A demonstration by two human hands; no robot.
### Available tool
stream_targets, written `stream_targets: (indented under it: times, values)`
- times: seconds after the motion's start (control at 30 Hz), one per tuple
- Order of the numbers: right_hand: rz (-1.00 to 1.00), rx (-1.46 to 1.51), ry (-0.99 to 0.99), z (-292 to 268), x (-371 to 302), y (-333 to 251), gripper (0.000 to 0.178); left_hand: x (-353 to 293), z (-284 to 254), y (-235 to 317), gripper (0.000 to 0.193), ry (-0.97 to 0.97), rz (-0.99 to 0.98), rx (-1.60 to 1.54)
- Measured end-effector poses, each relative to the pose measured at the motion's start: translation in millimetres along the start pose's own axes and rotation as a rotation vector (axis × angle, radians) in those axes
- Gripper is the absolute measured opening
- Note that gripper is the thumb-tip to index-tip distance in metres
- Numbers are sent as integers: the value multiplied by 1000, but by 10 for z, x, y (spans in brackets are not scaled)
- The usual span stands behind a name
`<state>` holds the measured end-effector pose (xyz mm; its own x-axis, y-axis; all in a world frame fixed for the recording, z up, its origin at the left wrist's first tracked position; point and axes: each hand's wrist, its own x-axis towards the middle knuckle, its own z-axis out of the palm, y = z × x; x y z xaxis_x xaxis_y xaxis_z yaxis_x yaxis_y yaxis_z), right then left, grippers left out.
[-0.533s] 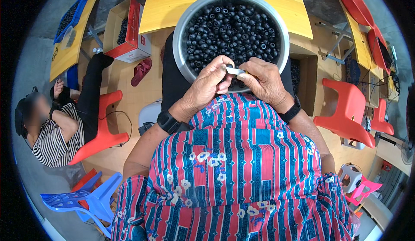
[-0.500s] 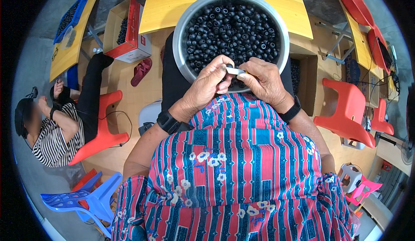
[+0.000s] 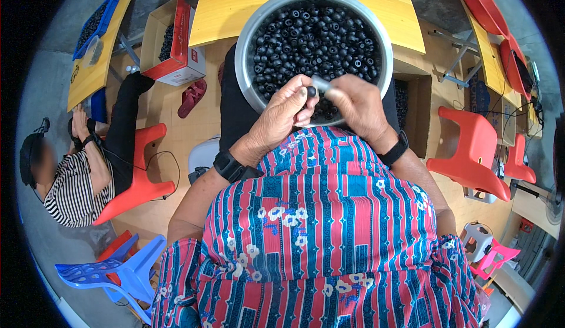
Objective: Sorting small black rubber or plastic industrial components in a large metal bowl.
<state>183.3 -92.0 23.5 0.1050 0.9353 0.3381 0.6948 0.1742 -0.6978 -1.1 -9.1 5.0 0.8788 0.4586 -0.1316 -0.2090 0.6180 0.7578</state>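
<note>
A wide metal basin full of small black round parts, each with a hole, sits in front of me. Over its near rim, my left hand pinches one black round part between thumb and fingers, its end facing up. My right hand, smeared by motion, grips a short pale strip-like tool. The tool's tip is beside the left fingertips, just above the black part. Blur hides the tool's exact kind. Both wrists wear black bands.
A yellow table stands behind the basin. To the left are a red-and-white carton, a slipper and a seated person in a striped top. An open carton and a red stool stand on the right.
My right hand has lifted the pale tool slightly off the black part and is now blurred. My left hand stays almost still. The seated person's hands have come together.
</note>
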Motion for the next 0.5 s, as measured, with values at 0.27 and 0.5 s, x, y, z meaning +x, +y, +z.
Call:
stream_targets:
  times: [0.27,0.5]
  values:
    - [147,313,82,-8,14,33,19,-6,30,34,25,-6,-2,10]
    - [14,224,52,39,57,-39,30,17,70,19,20,111,-84,-93]
